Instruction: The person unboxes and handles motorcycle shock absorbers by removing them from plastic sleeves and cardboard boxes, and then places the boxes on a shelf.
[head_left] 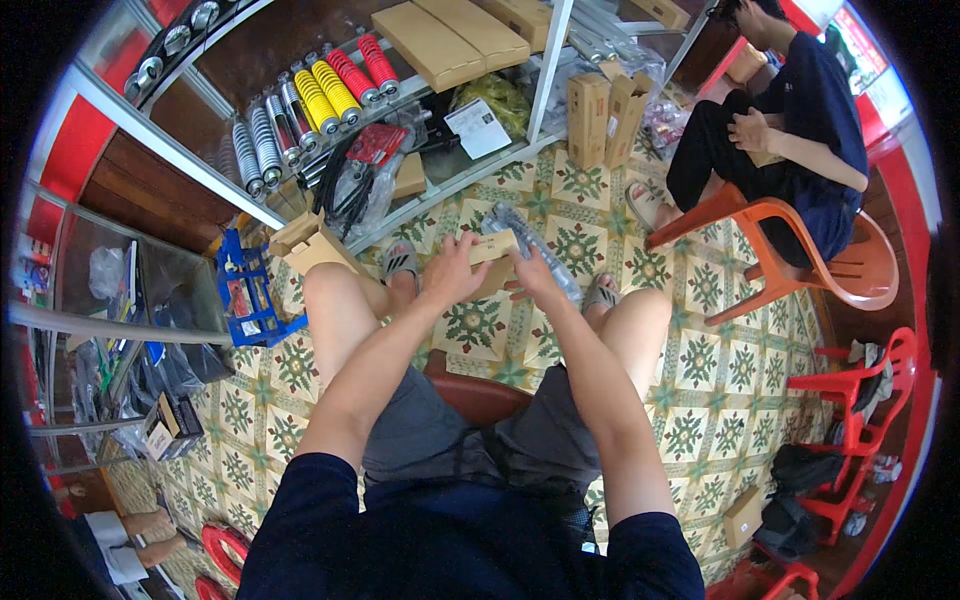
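Observation:
I sit on a dark red seat, knees apart, over a patterned tile floor. My left hand (452,268) and my right hand (533,268) both grip a small tan cardboard box (494,247) held out in front of me. A clear plastic bag with a long grey part (532,240) lies against the box under my right hand. My sandalled feet (400,262) rest on the tiles below.
A glass display cabinet (440,150) with coil shock absorbers (320,95), boxes and bagged parts stands ahead. Two tall cardboard boxes (603,118) stand on the floor. A person sits on an orange plastic chair (800,250) at right. Red chairs (860,420) stand at lower right. A blue rack (250,290) is left.

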